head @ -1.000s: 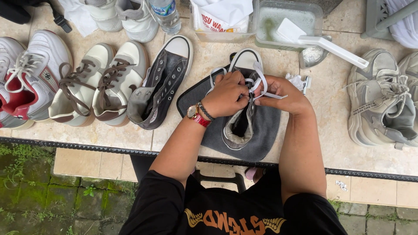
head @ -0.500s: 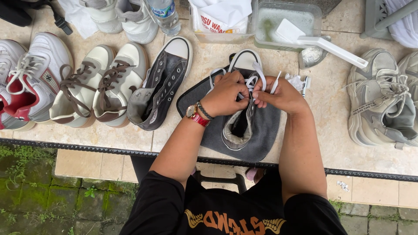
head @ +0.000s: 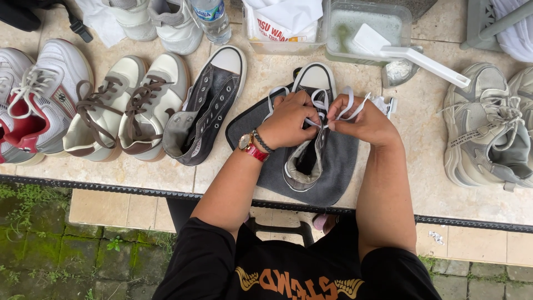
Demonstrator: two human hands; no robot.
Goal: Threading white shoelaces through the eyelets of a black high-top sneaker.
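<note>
A dark grey canvas high-top sneaker (head: 311,161) with a white toe cap lies on a grey cloth (head: 338,172) on the tiled ledge. My left hand (head: 288,119), with a watch and bracelets at the wrist, pinches the white shoelace (head: 355,108) over the sneaker's eyelets. My right hand (head: 363,119) grips the same lace just to the right and pulls a loop sideways. Both hands hover above the shoe's tongue, almost touching each other. The matching grey sneaker (head: 202,108) lies unlaced to the left.
Left of the grey pair stand cream sneakers with brown laces (head: 125,108) and a white-red sneaker (head: 33,105). A beige sneaker (head: 483,139) is at right. Behind are a water bottle (head: 211,19), a clear tub (head: 366,30) with a white brush (head: 422,55), and a tissue pack (head: 283,25).
My right hand has shifted slightly and drawn the white lace out to the right into a loop. My left hand stays pinched on the lace over the eyelets.
</note>
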